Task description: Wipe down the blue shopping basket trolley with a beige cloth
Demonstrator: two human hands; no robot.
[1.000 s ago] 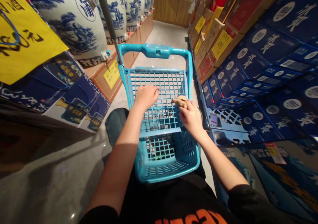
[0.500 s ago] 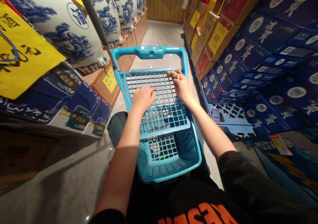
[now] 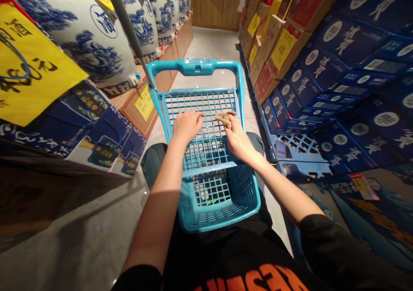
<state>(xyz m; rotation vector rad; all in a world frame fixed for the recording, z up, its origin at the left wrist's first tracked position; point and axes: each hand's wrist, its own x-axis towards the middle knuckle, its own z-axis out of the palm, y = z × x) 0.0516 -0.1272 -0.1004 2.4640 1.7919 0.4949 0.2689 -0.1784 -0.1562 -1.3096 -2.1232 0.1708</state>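
Observation:
A blue plastic shopping basket cart [image 3: 219, 222] stands close in front of me, its slatted grid panel [image 3: 209, 147] slanting up toward the handle [image 3: 197, 67]. On the left part of the grid rests my left hand [image 3: 187, 127], back upward, fingers curled down over the bars; their tips are hidden. My right hand [image 3: 238, 137] pinches a crumpled tan cloth [image 3: 225, 118] against the grid's right side. Through the mesh, the basket's lower part shows.
Large blue-and-white jars [image 3: 97, 37] line the left on wooden stands. Beside them are gift boxes [image 3: 106, 140] and a yellow sign [image 3: 35, 67]. Blue cartons [image 3: 342, 37] are stacked at right, with a phone [image 3: 283, 149] on a blue crate [image 3: 305, 170]. A wooden counter [image 3: 214, 7] stands ahead.
My right hand has drawn the tan cloth down the grid toward me. My left hand stays at the same place on the grid.

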